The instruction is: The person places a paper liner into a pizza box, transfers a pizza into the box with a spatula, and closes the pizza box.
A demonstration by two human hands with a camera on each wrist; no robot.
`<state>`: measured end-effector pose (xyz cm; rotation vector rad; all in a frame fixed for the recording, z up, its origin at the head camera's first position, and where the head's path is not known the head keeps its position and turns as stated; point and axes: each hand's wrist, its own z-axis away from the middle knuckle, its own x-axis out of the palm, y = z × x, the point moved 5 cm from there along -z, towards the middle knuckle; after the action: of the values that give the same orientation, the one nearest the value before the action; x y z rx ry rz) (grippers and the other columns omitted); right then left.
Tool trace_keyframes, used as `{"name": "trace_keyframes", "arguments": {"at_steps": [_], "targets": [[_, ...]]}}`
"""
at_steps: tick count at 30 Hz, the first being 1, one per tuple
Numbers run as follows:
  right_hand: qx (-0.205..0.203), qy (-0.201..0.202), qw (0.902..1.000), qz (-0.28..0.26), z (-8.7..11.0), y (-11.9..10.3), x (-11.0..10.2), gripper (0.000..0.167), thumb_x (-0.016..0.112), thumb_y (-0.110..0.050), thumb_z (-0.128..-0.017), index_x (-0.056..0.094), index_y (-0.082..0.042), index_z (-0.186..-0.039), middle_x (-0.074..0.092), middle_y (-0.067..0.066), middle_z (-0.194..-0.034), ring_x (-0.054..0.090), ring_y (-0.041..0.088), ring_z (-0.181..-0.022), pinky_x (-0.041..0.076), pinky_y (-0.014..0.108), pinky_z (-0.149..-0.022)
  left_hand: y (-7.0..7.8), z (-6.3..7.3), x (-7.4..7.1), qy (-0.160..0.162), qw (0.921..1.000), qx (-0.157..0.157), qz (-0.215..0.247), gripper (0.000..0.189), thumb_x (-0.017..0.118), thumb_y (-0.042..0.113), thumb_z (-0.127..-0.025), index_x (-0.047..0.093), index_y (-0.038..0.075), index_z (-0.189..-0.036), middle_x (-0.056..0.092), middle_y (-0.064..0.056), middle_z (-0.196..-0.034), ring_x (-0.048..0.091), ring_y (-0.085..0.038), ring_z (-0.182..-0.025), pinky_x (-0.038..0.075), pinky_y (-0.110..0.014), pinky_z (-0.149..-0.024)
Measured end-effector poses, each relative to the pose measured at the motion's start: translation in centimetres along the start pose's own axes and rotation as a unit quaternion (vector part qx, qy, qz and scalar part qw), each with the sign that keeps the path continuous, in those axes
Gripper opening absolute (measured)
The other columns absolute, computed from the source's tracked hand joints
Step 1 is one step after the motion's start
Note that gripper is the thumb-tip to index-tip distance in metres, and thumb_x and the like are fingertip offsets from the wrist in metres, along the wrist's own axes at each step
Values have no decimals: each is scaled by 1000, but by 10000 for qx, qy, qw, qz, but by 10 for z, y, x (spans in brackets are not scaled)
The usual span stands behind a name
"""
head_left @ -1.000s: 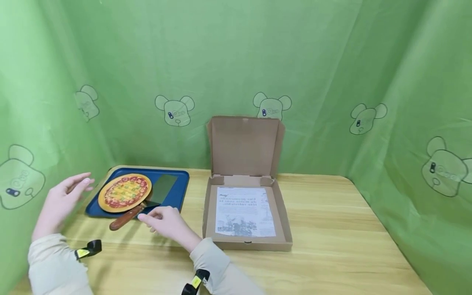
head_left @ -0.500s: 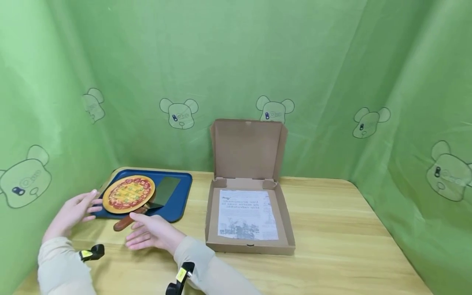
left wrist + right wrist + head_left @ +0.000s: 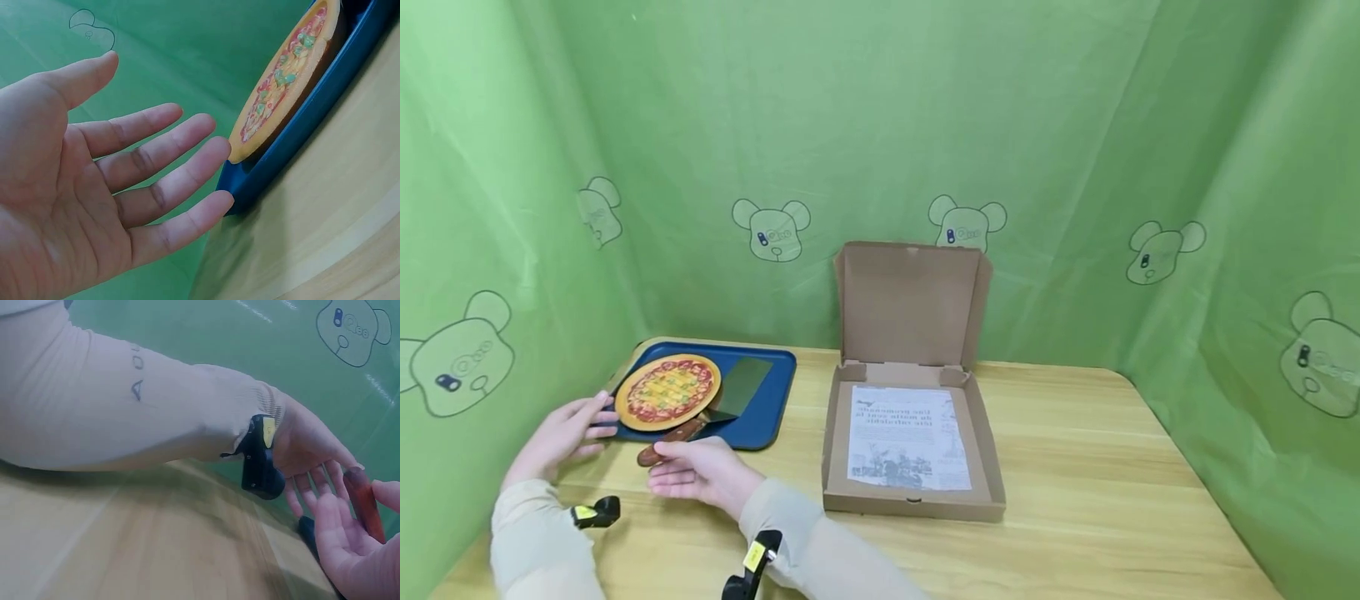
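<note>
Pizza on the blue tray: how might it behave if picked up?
The pizza is probably stiff: its thick edge shows no sag. Being a flat disc, it would likely slide rather than roll. Its smooth-looking rim may slip.

2 forearms (image 3: 842, 542) reach forward: left hand (image 3: 559, 433) spreads 4 loosely extended fingers (image 3: 172, 182), thumb (image 3: 87, 78) apart; right hand (image 3: 707, 475) has its thumb above its fingers.

Soft shadows cross the table (image 3: 125, 544) in dim wrist views.
</note>
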<state>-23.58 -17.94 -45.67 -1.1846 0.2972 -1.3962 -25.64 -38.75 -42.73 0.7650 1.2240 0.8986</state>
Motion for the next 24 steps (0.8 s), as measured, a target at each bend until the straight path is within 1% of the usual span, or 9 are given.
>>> {"name": "trace_keyframes", "arguments": {"at_steps": [4, 7, 8, 10, 12, 14, 17, 20, 24], "targets": [[-185, 185, 9995, -158, 2, -1, -1, 14, 71, -10, -86, 72, 2, -94, 72, 26, -95, 69, 41, -100, 59, 45, -87, 3, -1, 0, 44, 10000, 4, 4, 85, 28, 57, -101, 16, -13, -148, 41, -35, -143, 59, 10, -92, 58, -28, -87], [-294, 218, 9990, -274, 5, -2, -4, 13, 70, -8, -86, 72, 3, -95, 72, 26, -95, 67, 43, -102, 59, 45, -86, 8, -1, 0, 215, 9997, 148, 20, 83, 32, 55, -101, 18, -14, -147, 54, -28, -135, 60, 9, -90, 58, -25, -85], [-325, 225, 9987, -313, 6, -2, -5, 13, 69, -7, -86, 72, 3, -95, 72, 26, -95, 67, 43, -103, 59, 44, -86, 10, -2, 0, 308, 9992, 243, 21, 83, 33, 54, -101, 20, -14, -146, 60, -21, -129, 60, 10, -90, 58, -24, -84], [-377, 238, 9981, -418, 8, -2, -8, 13, 68, -6, -86, 71, 3, -95, 73, 25, -95, 66, 43, -103, 59, 44, -86, 17, -2, -1, 561, 9973, 466, 57, 80, 35, 51, -102, 23, -14, -145, 68, 1, -113, 61, 10, -89, 57, -20, -81], [-430, 238, 9976, -494, 11, -2, -11, 13, 67, -5, -86, 71, 4, -95, 73, 23, -93, 68, 41, -102, 59, 43, -86, 23, -2, -1, 831, 9939, 712, 148, 77, 37, 49, -102, 25, -15, -145, 64, 22, -100, 61, 11, -88, 57, -17, -79], [-459, 203, 9973, -541, 13, -2, -15, 13, 67, -4, -86, 71, 4, -96, 74, 21, -91, 69, 39, -101, 59, 42, -86, 30, -2, -1, 1075, 9897, 914, 261, 75, 39, 47, -102, 27, -14, -144, 58, 34, -93, 61, 13, -87, 56, -14, -78], [-478, 94, 9972, -568, 17, -4, -19, 14, 66, -3, -86, 71, 4, -97, 74, 17, -87, 70, 36, -100, 59, 41, -88, 38, -2, 1, 1315, 9836, 1114, 536, 67, 43, 43, -102, 35, -9, -142, 58, 36, -90, 61, 13, -85, 55, -11, -76], [-484, -44, 9970, -605, 21, -5, -23, 16, 65, -3, -86, 70, 5, -99, 73, 15, -86, 71, 32, -96, 58, 42, -90, 44, -5, 3, 1407, 9804, 1215, 645, 59, 45, 41, -102, 41, -5, -139, 60, 34, -90, 62, 12, -84, 54, -9, -74], [-487, -184, 9970, -575, 28, -8, -29, 17, 64, -1, -86, 69, 5, -101, 74, 15, -88, 72, 26, -90, 57, 41, -92, 49, -8, 9, 1425, 9811, 1231, 442, 61, 44, 40, -103, 40, -9, -138, 59, 34, -88, 62, 12, -83, 54, -10, -73]]}}
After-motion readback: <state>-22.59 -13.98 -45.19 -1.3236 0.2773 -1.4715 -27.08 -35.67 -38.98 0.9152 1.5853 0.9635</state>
